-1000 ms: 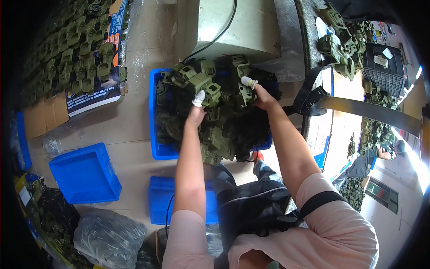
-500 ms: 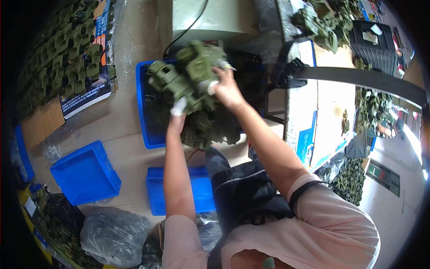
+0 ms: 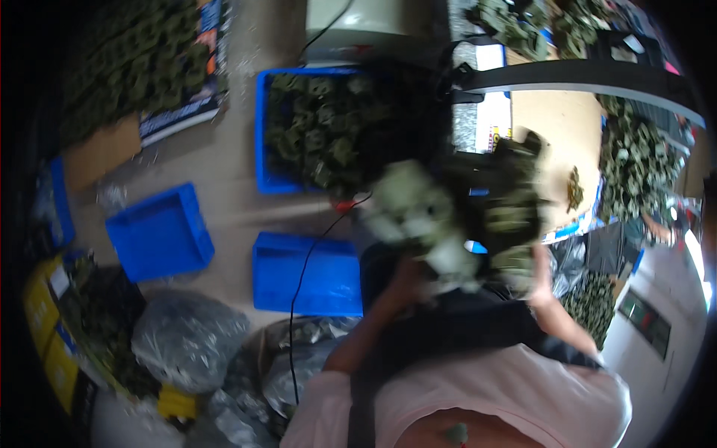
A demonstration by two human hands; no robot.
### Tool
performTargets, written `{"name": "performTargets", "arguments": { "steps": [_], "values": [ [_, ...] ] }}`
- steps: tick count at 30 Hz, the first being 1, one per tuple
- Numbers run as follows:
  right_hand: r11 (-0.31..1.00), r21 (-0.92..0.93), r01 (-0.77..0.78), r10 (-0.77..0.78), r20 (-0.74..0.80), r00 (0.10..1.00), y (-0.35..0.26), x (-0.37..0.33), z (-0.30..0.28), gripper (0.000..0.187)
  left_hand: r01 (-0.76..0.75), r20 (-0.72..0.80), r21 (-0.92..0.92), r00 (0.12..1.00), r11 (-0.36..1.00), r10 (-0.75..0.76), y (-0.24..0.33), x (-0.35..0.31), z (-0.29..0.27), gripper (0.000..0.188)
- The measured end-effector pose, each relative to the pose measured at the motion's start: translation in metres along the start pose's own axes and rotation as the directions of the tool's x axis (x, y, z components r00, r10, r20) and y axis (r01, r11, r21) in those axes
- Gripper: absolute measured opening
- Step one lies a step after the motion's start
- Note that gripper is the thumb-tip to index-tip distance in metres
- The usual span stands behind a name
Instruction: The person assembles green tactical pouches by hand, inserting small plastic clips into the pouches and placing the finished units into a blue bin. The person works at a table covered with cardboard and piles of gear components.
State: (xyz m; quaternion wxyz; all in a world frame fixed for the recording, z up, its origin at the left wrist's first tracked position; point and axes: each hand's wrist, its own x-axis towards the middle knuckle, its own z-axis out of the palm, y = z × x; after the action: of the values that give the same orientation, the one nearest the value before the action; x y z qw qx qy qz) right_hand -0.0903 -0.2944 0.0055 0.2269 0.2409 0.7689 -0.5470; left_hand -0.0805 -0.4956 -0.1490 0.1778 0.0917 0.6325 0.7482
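Just in front of my body I carry two clumps of olive-green moulded parts, smeared by motion. My left hand grips the paler clump from below, and its fingers are mostly hidden. My right hand is closed on the outer side of the darker clump, close to the edge of the worktable. White coverings on some fingertips show in the earlier view. Beyond the hands, a blue crate on the floor holds many similar green parts.
Two blue bins, one tilted and one nearer, sit on the floor at left. Rows of green parts lie on cardboard, far left. A worktable stands at right, with a dark curved bar across it. A black cable crosses the floor.
Both hands have lifted the green parts out from over the blue crate and brought them right and closer to my body. The view has turned toward the worktable.
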Motion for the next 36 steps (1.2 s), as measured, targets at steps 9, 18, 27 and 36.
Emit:
{"name": "performTargets", "arguments": {
  "steps": [9,18,27,36],
  "values": [
    [0.82,0.564,0.098,-0.036,-0.12,0.992,0.12,0.032,-0.302,0.047,0.248,0.256,0.335,0.904,0.909,-0.341,0.058,0.144,0.199,0.077],
    [0.898,0.44,-0.015,0.079,-0.127,0.989,0.132,0.118,-0.36,0.03,0.153,0.021,-0.168,0.988,0.974,-0.152,0.019,0.172,0.264,0.052],
    [0.959,-0.093,0.267,-0.275,-0.096,0.957,0.134,-0.007,-0.434,0.039,0.218,-0.594,-0.336,0.706,0.916,-0.385,-0.013,0.129,0.285,0.057],
    [0.716,0.68,0.159,-0.327,0.126,0.937,0.215,-0.079,-0.359,0.04,0.269,0.115,-0.307,0.963,0.913,-0.245,0.061,0.075,0.455,0.083]
  ]
}}
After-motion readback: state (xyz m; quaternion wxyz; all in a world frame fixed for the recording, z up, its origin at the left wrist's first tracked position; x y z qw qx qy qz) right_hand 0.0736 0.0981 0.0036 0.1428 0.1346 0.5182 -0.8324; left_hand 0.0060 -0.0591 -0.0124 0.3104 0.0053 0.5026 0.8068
